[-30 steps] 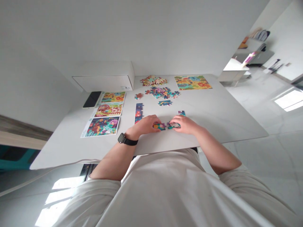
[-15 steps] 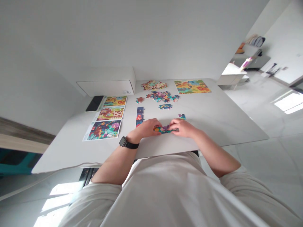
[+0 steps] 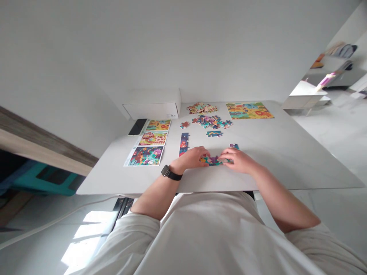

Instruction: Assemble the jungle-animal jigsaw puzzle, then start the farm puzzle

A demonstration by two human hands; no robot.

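Just below the frame's centre, a joined cluster of puzzle pieces (image 3: 215,160) lies flat on the white table (image 3: 286,152), between both hands. The left hand (image 3: 195,157) presses its left end with curled fingers; the right hand (image 3: 239,160) pinches the right end, fingers bent.

No readable text anywhere; small label on white box (image 3: 153,104) too blurred.

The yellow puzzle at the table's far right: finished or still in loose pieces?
Finished, it seems: the yellow puzzle lies flat as one full rectangle without visible gaps.
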